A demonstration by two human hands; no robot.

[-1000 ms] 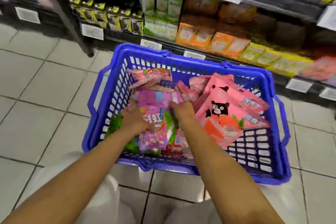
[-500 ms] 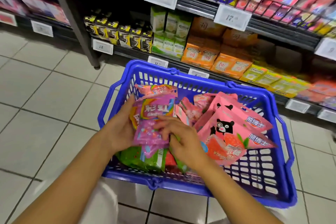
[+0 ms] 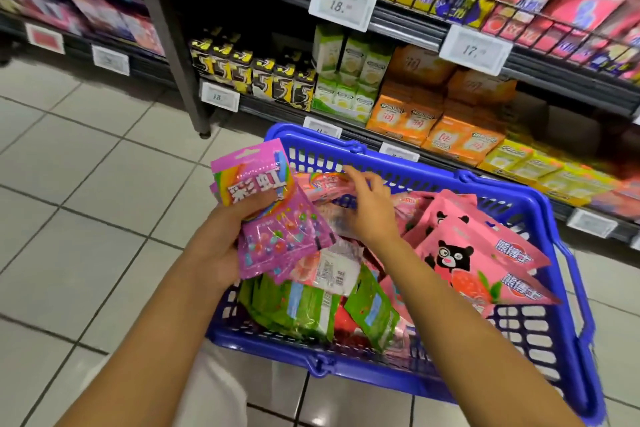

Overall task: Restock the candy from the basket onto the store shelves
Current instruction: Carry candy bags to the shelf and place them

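A blue plastic basket point(image 3: 540, 218) stands on the tiled floor in front of the shelves, full of candy bags. My left hand point(image 3: 221, 246) grips a small stack of purple rainbow candy bags point(image 3: 273, 218), lifted above the basket's left rim. My right hand point(image 3: 370, 208) reaches into the basket with relaxed fingers, touching a pink bag point(image 3: 322, 185) near the far wall; it holds nothing that I can see. Pink bear-print bags point(image 3: 478, 263) lean on the right side. Green bags point(image 3: 298, 308) lie at the near left.
Store shelves point(image 3: 408, 21) run across the back, stocked with orange boxes point(image 3: 408, 114), green cartons point(image 3: 349, 80), black-and-yellow packs point(image 3: 263, 76) and yellow and pink bags above. White price tags point(image 3: 341, 3) hang on the rails. A grey upright post point(image 3: 166, 38) meets the floor left of the basket.
My left hand has lifted the purple bags up and left, out of the basket. My right hand let go of them and moved toward the basket's far wall. The view tilted up.
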